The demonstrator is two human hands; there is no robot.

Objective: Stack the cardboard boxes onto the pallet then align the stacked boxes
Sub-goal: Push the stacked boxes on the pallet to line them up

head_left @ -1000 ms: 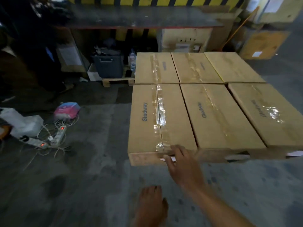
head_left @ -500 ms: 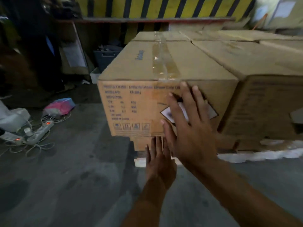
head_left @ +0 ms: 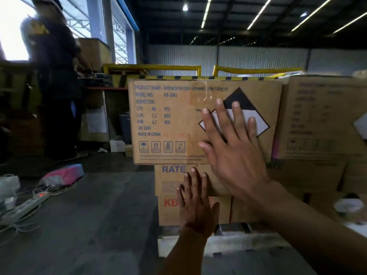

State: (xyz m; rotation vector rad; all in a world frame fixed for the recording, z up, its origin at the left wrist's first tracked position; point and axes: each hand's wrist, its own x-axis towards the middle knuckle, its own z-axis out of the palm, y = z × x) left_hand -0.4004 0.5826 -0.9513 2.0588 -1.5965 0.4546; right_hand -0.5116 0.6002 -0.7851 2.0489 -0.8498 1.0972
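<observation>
Right hand (head_left: 234,147) lies flat, fingers spread, on the top box (head_left: 170,124); left hand (head_left: 196,201), equally flat, presses the carton (head_left: 170,183) below it, apparently squaring their faces.

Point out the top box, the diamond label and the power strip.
top box (head_left: 164,120), head view, printed front face
diamond label (head_left: 243,97), head view, black upper half
power strip (head_left: 25,205), head view, middle of its body

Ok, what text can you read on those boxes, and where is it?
Top box: "PRODUCT NAME: Antibacterial Odor Remover", rest blurred.
"MODEL NO: KB-2041"
"INSPECTOR:"
"QTY: 40 PCS"
"G.W: 7.2 KGS"
"N.W: 6.7 KGS"
"UN: 1950"
"MADE IN CHINA"
Box beneath: "RATE"
Lowest box: "KB", rest behind left hand.
Neighbouring box: too blurred.
</observation>
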